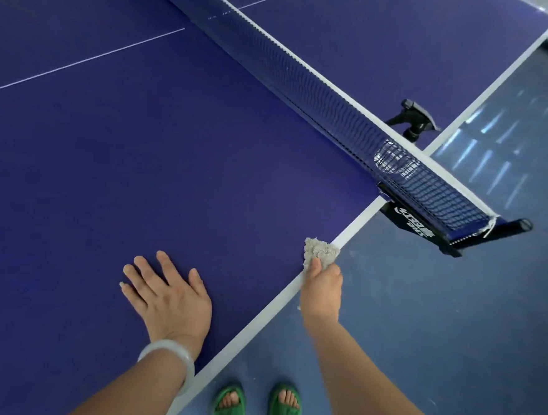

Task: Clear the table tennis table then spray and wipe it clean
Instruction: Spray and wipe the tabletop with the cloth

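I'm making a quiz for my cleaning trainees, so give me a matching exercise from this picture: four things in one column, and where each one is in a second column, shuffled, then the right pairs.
Column one:
1. left hand
2. cloth
3. spray bottle
4. green sandals

Column two:
A. behind the net, near the table's side edge
B. on the floor beside the table
C. flat on the blue table top
D. held by the right hand at the white edge line

Pairs: 1-C, 2-D, 3-A, 4-B
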Demonstrator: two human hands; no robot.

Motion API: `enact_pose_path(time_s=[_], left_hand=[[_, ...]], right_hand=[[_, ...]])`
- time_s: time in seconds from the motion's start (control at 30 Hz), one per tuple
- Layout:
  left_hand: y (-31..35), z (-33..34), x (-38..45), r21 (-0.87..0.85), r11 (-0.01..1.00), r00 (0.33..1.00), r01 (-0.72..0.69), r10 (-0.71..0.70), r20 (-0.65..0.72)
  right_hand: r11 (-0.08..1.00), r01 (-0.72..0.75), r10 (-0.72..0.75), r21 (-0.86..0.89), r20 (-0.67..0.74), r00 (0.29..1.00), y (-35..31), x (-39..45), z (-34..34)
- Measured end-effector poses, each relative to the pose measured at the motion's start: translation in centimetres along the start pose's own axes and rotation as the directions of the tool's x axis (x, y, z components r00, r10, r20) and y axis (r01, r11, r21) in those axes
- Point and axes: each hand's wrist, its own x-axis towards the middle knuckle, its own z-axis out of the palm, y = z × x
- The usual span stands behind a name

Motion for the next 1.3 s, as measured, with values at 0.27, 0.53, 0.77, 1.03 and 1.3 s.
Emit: enact_pose_path(time_s=[0.27,0.53,0.77,1.03,1.3], left_hand=[[-0.8,-2.3,-0.3,-0.042,0.996,0.99,-0.081,0.086,0.116],[3.7,-5.8,-5.1,-0.078,0.899,0.821,-0.432,0.427,0.379],[15.2,-6.2,-14.4,-0.2,0.741,0.592,-0.641,0.643,0.485],[30.4,-5.6,-26.7,-0.326,0.727,0.57,-0.604,0.68,0.461],[41.2,-5.0,-30.9,-0.339,0.697,0.587,-0.632,0.716,0.378]], right_hand=[[0.982,0.092,-0.044,-0.163,0.276,0.96,5.4,-3.4,-4.9],[0.961,0.225,-0.147,-0.164,0.388,0.91,7.9,-3.9,-12.9],[0.847,0.436,-0.274,-0.303,0.455,0.847,11.3,-0.6,-23.3],[0.857,0.449,-0.337,-0.253,0.383,0.86,18.6,5.2,-38.3],[0.85,0.476,-0.399,-0.225,0.315,0.861,17.6,11.9,-46.4]])
